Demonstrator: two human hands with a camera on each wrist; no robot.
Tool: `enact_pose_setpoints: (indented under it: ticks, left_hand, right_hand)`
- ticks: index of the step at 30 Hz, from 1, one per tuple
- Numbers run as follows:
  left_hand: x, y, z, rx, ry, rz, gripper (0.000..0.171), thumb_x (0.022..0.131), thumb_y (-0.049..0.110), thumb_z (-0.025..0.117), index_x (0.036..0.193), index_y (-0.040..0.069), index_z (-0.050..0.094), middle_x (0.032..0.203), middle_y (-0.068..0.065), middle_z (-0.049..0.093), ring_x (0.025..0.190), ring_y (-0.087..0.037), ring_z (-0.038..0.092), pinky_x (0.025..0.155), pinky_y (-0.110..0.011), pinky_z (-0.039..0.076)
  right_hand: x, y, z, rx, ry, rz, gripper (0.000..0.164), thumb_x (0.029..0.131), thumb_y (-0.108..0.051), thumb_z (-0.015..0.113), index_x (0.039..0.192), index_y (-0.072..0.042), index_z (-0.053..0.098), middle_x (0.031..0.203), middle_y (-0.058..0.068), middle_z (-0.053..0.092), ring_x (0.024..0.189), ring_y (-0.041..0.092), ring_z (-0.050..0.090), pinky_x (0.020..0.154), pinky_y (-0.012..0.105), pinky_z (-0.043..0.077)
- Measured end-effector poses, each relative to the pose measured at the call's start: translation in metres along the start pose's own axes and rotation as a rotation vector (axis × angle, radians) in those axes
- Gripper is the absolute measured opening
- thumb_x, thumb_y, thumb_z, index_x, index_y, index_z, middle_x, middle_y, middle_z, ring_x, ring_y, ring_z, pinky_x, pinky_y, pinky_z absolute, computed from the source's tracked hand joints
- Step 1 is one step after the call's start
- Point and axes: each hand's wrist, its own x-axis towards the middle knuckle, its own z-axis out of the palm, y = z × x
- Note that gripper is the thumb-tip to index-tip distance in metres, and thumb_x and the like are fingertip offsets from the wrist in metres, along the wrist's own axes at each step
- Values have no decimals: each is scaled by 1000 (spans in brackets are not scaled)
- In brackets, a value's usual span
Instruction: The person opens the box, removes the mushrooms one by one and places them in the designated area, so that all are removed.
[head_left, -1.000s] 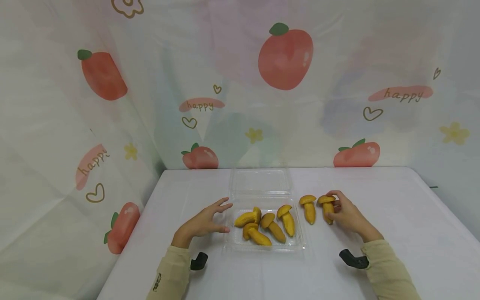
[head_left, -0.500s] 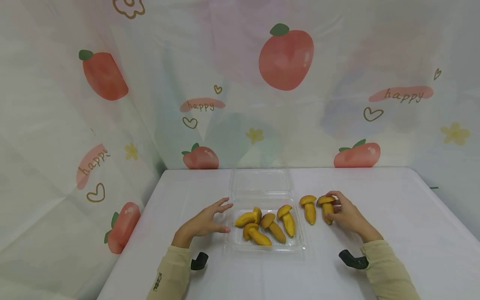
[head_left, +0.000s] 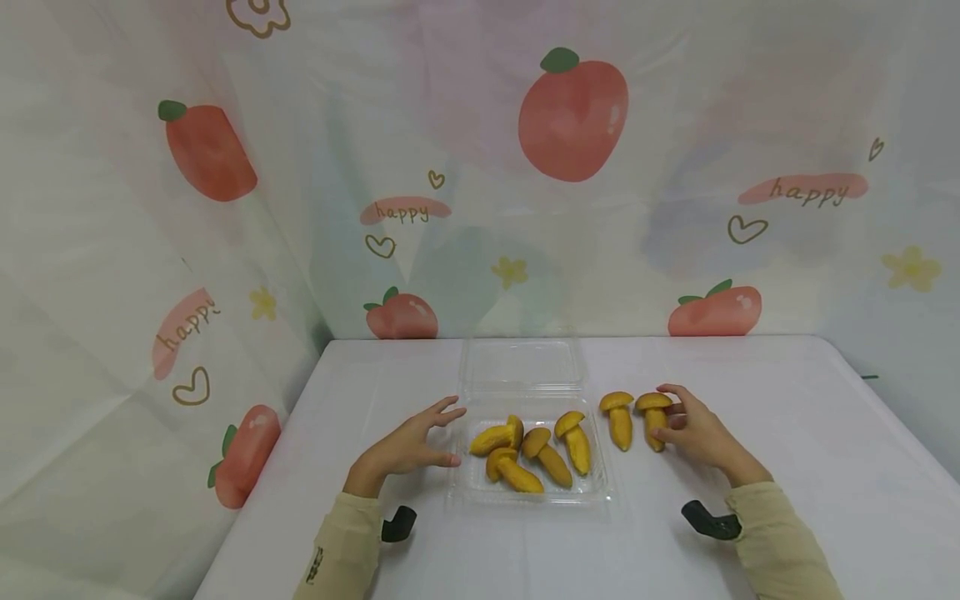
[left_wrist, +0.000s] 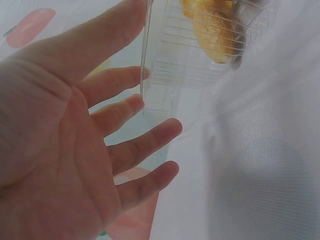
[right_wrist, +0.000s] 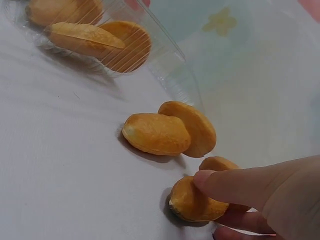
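Note:
A clear plastic clamshell box (head_left: 528, 498) lies with its lid (head_left: 521, 364) folded back, several yellow-brown mushrooms (head_left: 547, 456) inside it. My left hand (head_left: 401, 446) is at the box's left side, fingers spread; in the left wrist view thumb and some fingertips (left_wrist: 135, 102) meet the rim. To the right of the box lie two mushrooms on the table. The nearer one to the box is a loose mushroom (head_left: 618, 421). My right hand (head_left: 697, 429) pinches the other mushroom (right_wrist: 192, 202) by its stem, thumb on top in the right wrist view; its cap is partly hidden.
A white cloth covers the table (head_left: 525, 558). Behind and to the left hangs a printed curtain (head_left: 465, 125) with fruit and flower patterns. Black curved pieces (head_left: 708, 521) sit by both wrists, next to the beige sleeves (head_left: 780, 542).
Almost nothing differs. Both hands keep their places, and the right hand stays on the same mushroom; the view shifts very slightly.

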Motion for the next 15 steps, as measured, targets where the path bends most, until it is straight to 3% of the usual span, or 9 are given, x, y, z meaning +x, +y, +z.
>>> enact_pose_setpoints:
  ticks: [5,15]
  left_hand:
    - [0,1,0,4,-2,6,81,87,22,81,156,11,40,165,-13,34,153,-41,27,120,-69,22]
    - [-1,2,-1,7,-2,12,80,87,22,81,156,11,41,167,-13,29,154,-42,26,119,-69,23]
  right_hand:
    - [-2,-1,-4,-30,-15,36,84,91,-23,76,153,0,24,133,38,52,103,38,61,80,42,57]
    - [-9,-6,-17,-93,-4,38,81,97,-36,66,153,4,22,134,41,51,109,50,61,84,54,57]
